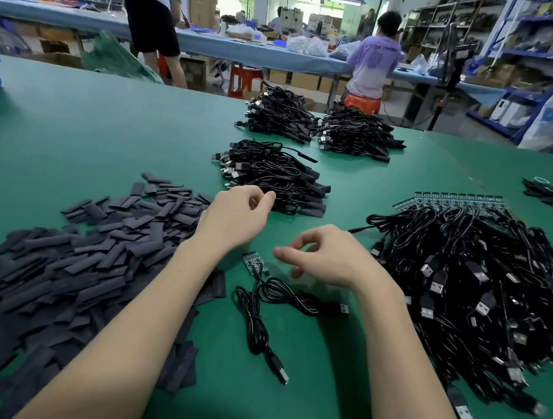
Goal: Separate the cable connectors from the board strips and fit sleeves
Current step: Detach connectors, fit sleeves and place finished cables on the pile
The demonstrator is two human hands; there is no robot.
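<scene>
Hands hovered empty — left hand [238, 217] and right hand [326, 254], fingers loosely curled, over one freed cable [259, 305] with its small board [252, 264], unsleeved on the bench [71, 124]. Sleeves [98, 247] lay left, unseparated strips [460, 200] right; beyond, three finished bundles [274, 174] — plenty left. No legible writing.

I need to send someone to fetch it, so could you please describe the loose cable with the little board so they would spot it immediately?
On the green table mat, look between the heap of flat dark grey sleeves and the big tangle of black USB cables. There lies a single black cable with a small green circuit board, just beneath the two hands. It alone lies apart from any pile.
</scene>
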